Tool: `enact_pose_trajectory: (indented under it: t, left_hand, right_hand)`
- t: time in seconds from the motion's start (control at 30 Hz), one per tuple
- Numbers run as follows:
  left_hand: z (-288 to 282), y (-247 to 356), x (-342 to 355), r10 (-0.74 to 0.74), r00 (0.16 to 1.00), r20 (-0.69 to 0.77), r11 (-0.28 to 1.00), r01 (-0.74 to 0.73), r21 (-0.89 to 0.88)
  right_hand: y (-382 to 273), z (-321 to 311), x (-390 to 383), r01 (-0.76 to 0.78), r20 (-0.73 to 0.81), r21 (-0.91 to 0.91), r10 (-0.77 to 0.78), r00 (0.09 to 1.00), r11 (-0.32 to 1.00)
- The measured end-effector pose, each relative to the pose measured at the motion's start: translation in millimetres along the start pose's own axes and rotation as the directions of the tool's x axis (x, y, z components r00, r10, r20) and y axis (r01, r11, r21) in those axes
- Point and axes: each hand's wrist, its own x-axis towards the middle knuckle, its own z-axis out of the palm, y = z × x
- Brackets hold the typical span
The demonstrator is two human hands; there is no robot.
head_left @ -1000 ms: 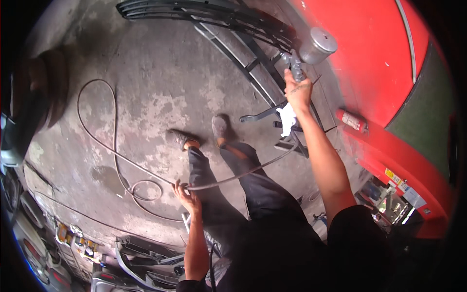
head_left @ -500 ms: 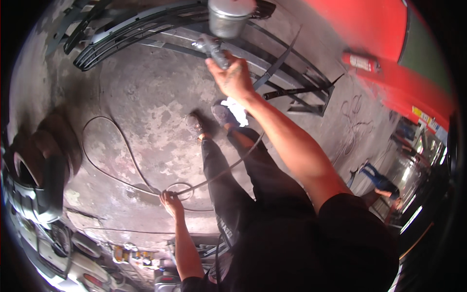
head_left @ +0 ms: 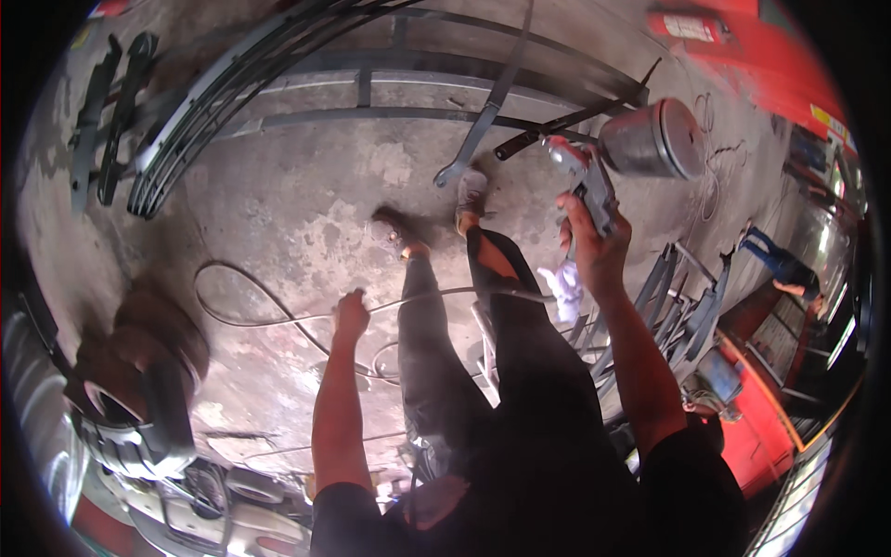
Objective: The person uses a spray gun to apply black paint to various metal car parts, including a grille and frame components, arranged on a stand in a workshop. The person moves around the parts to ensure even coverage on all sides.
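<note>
My right hand (head_left: 599,237) grips a grey spray gun (head_left: 594,181) with a round metal cup (head_left: 652,137), held out to my right above the floor. A pale rag (head_left: 564,290) hangs just below that hand, beside the hose. My left hand (head_left: 351,314) is closed on the thin hose (head_left: 223,263), which lies in loops on the concrete and runs across my legs toward the gun.
Black bumper pieces (head_left: 223,74) and metal frames lie ahead. Stacked tyres (head_left: 158,334) and car parts (head_left: 241,520) sit lower left. A red cylinder (head_left: 691,28) rests by red bodywork (head_left: 761,65). More frames (head_left: 659,288) and another person (head_left: 789,269) are at right.
My view has swung round. My right hand with the gun moved left, then back right and lower, turning the cup sideways. My left hand has come up the picture, still on the hose.
</note>
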Motion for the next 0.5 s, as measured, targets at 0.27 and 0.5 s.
enact_pose_trajectory:
  t: [0.27,0.5]
  left_hand:
    - [-124,243,160,0.262,0.834,-0.486,0.875,-0.417,-0.245]
    - [-151,343,323,0.369,0.871,-0.326,0.816,-0.471,-0.336]
  right_hand:
    - [69,-29,-16,-0.203,0.074,0.114,0.195,0.978,0.973]
    - [129,-43,-9,-0.136,0.153,0.113,0.118,0.981,0.984]
